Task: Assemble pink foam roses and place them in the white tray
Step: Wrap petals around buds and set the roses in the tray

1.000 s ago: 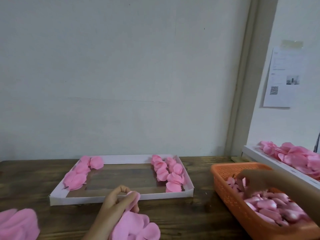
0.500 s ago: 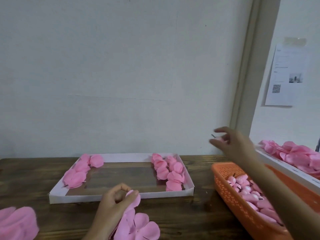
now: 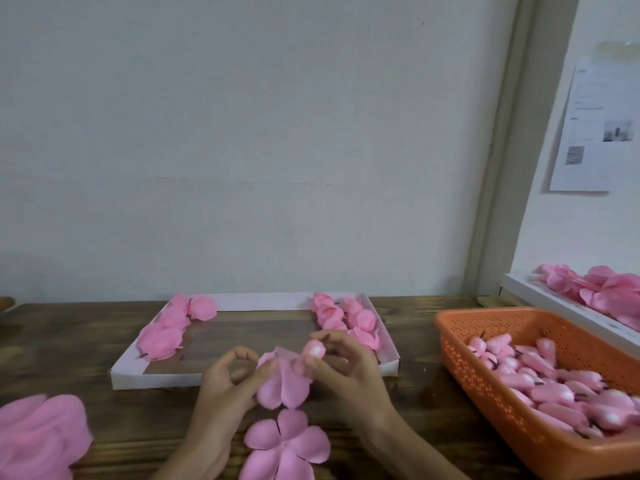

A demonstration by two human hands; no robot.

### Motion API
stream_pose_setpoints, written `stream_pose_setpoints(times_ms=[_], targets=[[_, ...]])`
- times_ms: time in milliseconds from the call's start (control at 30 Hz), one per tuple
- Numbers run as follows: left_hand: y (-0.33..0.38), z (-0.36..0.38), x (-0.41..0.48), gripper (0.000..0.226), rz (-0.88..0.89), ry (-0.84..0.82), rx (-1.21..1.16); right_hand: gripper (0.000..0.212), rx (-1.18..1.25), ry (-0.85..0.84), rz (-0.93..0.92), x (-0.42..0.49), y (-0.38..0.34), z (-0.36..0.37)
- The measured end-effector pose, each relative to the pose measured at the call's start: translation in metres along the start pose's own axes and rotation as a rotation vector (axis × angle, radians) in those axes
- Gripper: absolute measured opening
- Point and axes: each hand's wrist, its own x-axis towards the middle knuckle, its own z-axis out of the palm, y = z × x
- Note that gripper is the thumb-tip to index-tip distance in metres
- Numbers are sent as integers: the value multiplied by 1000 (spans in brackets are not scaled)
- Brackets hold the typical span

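Observation:
My left hand (image 3: 225,386) pinches a pink foam petal piece (image 3: 282,384) in front of the white tray (image 3: 249,375). My right hand (image 3: 341,368) holds a pink rose bud (image 3: 314,349) with a dark stem, right against the top of the petal piece. A flat flower-shaped petal sheet (image 3: 285,445) lies on the wooden table below both hands. In the tray, assembled pink roses sit in a left group (image 3: 169,329) and a right group (image 3: 346,317); its middle shows bare table.
An orange basket (image 3: 485,386) full of pink buds (image 3: 554,386) stands at the right. A pile of pink petals (image 3: 38,434) lies at the lower left. A second white tray (image 3: 568,310) with pink petals sits on the far right, under a paper sheet on the wall.
My right hand rose out of the orange basket with a bud and came left to meet my left hand. My left hand lifted a petal piece off the table.

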Motion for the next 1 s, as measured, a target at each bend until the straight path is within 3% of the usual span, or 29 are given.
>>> stream_pose_setpoints(times_ms=[267, 400, 533, 600, 733, 800, 900, 1000], targets=[[0, 3, -5, 11, -15, -54, 71, 26, 61, 17, 0, -5, 10, -3], [2, 5, -7, 18, -45, -29, -16, 26, 42, 19, 2, -5, 12, -4], [8, 8, -12, 34, -53, -123, -170, 36, -50, -26, -50, -3, 18, -7], [9, 8, -13, 34, -52, -132, -208, 37, -178, -25, -89, -2, 23, -8], [7, 5, -7, 24, 33, -68, -122, 23, -730, -55, -321, -1, 27, -12], [4, 4, -5, 21, 30, -40, -116, 23, -886, -99, -405, -1, 27, -11], [-1, 5, -3, 12, -3, -41, -108, 27, -876, -42, -387, -3, 27, -10], [-4, 3, -3, 18, -3, 5, -85, 21, -712, 143, -273, -3, 24, -7]])
